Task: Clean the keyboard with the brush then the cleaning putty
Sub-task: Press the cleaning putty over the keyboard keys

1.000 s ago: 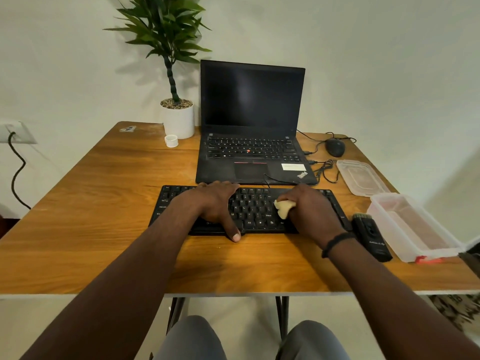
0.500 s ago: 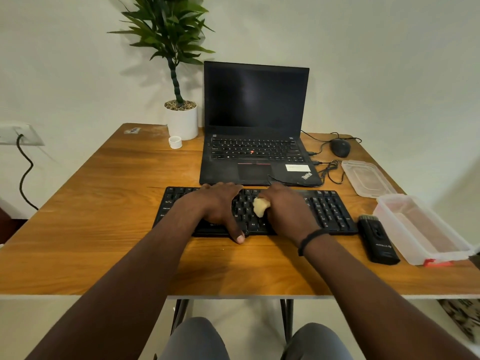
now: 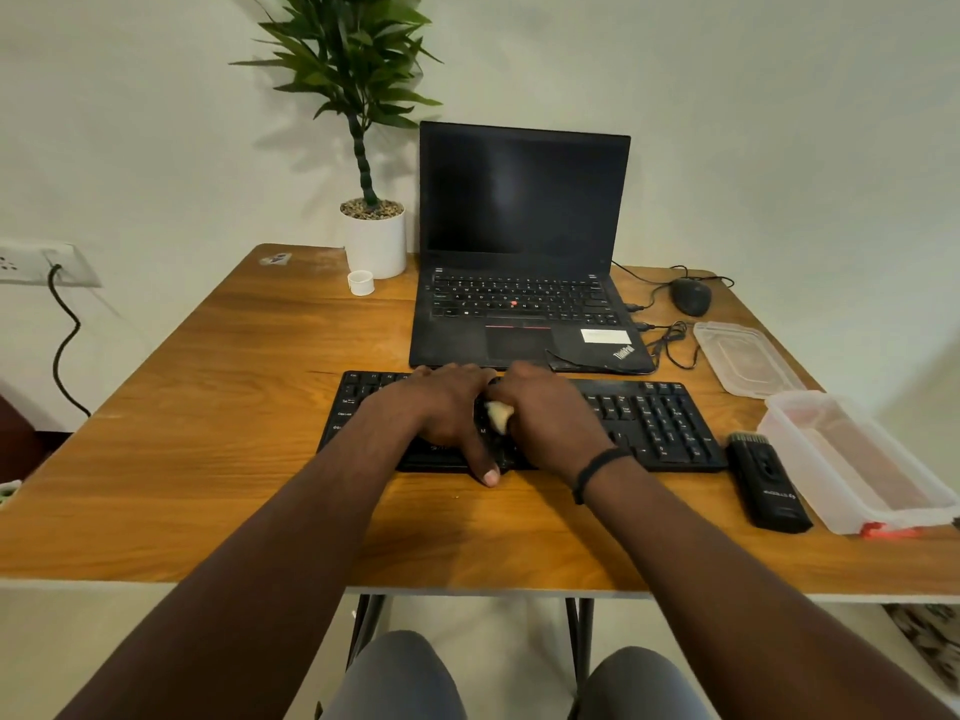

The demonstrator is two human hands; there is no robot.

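1. where the wall meets the far left edge of the view, a white socket plate (image 3: 39,263) carries a dark cable (image 3: 65,345) that hangs down beside the wooden worktop (image 3: 208,407).
2. a potted plant (image 3: 363,122) in a white pot (image 3: 375,244) stands at the back of the worktop, with a small white cap (image 3: 360,282) just in front of it.
3. the left hand (image 3: 447,413) lies on the left-centre keys of the black keyboard (image 3: 660,423), fingers spread flat over the keys and the thumb reaching down past the keyboard's near edge; it holds nothing.
4. the cleaning putty (image 3: 498,415), a pale lump, sits on the keys at mid keyboard, between the two hands and touching the right one.
5. the right hand (image 3: 550,418) curls over the putty and presses it onto the keys; most of the lump is hidden beneath the fingers, so its full shape cannot be made out. a dark band (image 3: 597,470) circles that wrist.
6. an open black laptop (image 3: 524,241) with a dark screen stands just behind the keyboard.
7. a black mouse (image 3: 690,296) and its tangled cord (image 3: 672,345) lie to the laptop's right.
8. the brush (image 3: 766,480), a black block with short bristles at its far end, lies flat just beside the keyboard's right end.
9. a clear lid (image 3: 745,358) and a clear plastic tub (image 3: 852,459) sit at the right edge, the tub beside the brush.
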